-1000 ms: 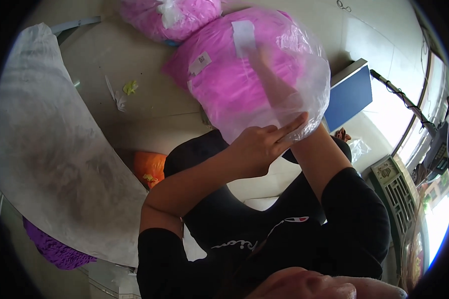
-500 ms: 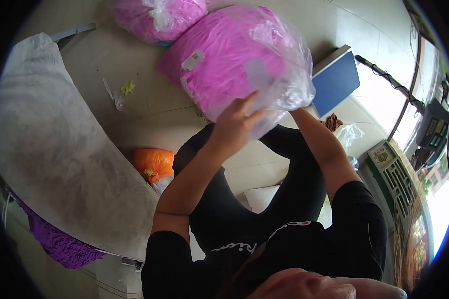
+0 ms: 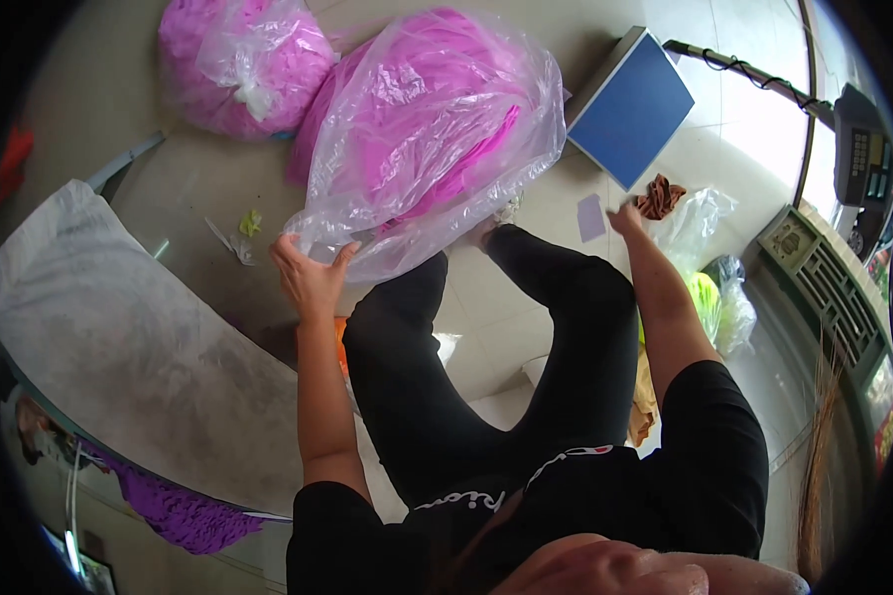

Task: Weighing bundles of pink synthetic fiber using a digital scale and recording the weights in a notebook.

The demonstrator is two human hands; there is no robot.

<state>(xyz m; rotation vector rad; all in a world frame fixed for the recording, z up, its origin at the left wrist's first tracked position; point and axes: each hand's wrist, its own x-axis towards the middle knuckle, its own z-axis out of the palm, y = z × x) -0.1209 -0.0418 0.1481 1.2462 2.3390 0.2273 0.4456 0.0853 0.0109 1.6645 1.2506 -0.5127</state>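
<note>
A large clear plastic bag (image 3: 427, 129) filled with bright pink material stands on the floor in front of my knees. My left hand (image 3: 313, 278) grips the bag's loose near edge at its left side, thumb and fingers apart around the film. To the right, my right hand (image 3: 625, 216) is closed beside a crumpled brown cloth (image 3: 660, 197), away from the bag. What it holds, if anything, is hidden. A pale purple card (image 3: 591, 218) shows just left of that hand; I cannot tell whether they touch.
A tied bag of pink material (image 3: 248, 69) sits far left. Behind my right hand stands a blue-topped floor scale (image 3: 633, 109) with its display (image 3: 863, 149). A grey-white table (image 3: 139, 337) curves along the left. Clear plastic (image 3: 700, 223) and a yellow-green bundle (image 3: 704, 302) lie right.
My left hand has moved left and down, drawing the bag's edge wide. My right hand has left the bag and moved right. The purple card, earlier against the bag, is now beside my right hand.
</note>
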